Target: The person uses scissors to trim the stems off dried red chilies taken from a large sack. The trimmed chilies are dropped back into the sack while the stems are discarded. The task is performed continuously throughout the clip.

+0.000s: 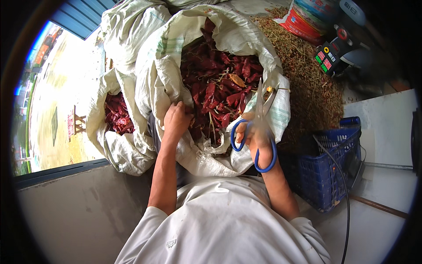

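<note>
A large white woven sack (237, 36) stands before me, its mouth spread wide and full of dried red chili peppers (207, 89). My left hand (176, 118) is curled at the sack's near left side, against the peppers. Its fingertips are partly hidden, so whether they pinch a pepper is unclear. In my right hand (262, 142) is a pair of scissors (259, 107) with blue handle loops. The blades are parted and point away from me over the sack's right rim. A small yellowish pepper stem end (270, 89) shows by the blade tips.
A smaller woven sack (95, 128) of red peppers stands at the left, with another white sack (127, 36) behind it. Cut stems lie in a heap (303, 79) on the right. Nearby are a blue plastic crate (324, 175), a black cable (346, 211) and a printed bag (305, 23).
</note>
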The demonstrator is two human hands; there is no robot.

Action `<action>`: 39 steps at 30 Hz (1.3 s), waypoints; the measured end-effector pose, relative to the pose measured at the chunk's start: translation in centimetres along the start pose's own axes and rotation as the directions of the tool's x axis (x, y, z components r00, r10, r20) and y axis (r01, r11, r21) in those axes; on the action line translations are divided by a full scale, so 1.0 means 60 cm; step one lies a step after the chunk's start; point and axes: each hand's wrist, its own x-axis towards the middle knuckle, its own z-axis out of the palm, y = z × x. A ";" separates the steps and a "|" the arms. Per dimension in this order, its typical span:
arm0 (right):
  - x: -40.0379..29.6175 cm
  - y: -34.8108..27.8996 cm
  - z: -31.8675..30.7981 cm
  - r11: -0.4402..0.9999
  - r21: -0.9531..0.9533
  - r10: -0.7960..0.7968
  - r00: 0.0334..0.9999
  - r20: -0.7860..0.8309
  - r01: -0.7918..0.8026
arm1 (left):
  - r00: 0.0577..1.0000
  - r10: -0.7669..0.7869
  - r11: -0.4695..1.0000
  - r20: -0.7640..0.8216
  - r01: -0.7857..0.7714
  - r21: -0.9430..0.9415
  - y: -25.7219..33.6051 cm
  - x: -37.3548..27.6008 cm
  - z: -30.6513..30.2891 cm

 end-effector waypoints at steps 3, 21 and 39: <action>-0.006 0.004 -0.009 0.995 0.101 -0.018 1.000 -0.018 0.019 | 0.987 -0.153 0.859 0.052 0.159 -0.487 0.012 -0.015 -0.022; -0.003 -0.012 0.029 0.464 -0.880 0.183 0.983 -0.015 -0.100 | 0.994 -0.046 0.170 0.101 0.107 -0.980 0.076 -0.085 -0.040; -0.008 0.002 0.046 0.484 -0.871 0.151 0.988 -0.011 -0.084 | 0.987 0.018 0.517 0.161 0.129 -0.846 0.112 -0.124 -0.033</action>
